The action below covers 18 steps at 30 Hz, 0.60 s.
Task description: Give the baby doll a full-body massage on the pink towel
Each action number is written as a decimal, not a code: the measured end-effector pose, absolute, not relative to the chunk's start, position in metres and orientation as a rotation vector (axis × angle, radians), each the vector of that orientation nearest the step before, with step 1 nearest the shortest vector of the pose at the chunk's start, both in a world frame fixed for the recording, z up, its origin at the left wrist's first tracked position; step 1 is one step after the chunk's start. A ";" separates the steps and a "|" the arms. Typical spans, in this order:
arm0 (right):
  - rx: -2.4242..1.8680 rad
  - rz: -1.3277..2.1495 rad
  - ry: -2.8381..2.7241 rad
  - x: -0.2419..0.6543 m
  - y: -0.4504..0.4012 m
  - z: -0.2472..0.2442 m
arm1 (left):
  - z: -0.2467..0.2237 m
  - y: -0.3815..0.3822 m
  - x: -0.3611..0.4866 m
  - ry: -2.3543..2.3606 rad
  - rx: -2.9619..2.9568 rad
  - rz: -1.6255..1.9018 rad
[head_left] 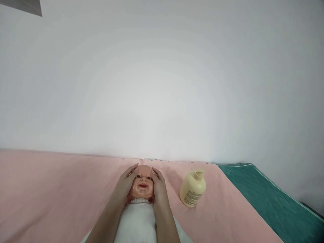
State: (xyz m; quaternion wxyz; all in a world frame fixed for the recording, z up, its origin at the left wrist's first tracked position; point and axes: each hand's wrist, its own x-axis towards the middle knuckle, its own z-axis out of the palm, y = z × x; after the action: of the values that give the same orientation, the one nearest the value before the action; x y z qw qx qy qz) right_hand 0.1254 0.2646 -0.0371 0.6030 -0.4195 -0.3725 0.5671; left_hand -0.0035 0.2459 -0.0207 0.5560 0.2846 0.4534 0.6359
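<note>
A baby doll (143,192) with a smooth hard head and a white garment (138,221) lies on its back on a pink cloth, face up. My left hand (127,182) cups the left side of its head, the thumb beside the eye. On the opposite side, my right hand (159,182) is curved round the head in the same way. The doll's head sits held between both palms. Its ears are covered by my hands, and my forearms cover its sides.
Right of the doll stands a pale yellow pump bottle (192,189) with printed text. The pink cloth (63,192) reaches the white wall (162,84) behind. A green cloth (273,199) shows at the right. A grey panel (22,6) is at the top left.
</note>
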 end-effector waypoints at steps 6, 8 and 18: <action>-0.925 1.347 -0.844 0.128 0.268 -0.042 | -0.024 0.248 -0.005 1.065 0.646 1.540; -0.898 1.379 -0.803 0.128 0.270 -0.042 | -0.028 0.250 -0.005 1.073 0.623 1.549; -0.806 1.446 -0.682 0.126 0.271 -0.042 | -0.028 0.250 -0.002 1.150 0.643 1.573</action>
State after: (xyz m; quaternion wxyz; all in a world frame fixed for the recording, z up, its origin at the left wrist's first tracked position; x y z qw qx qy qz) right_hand 0.1257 0.2709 -0.0416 0.6254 -0.3512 -0.2974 0.6301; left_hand -0.0017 0.2503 -0.0276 0.5182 0.2680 0.4793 0.6557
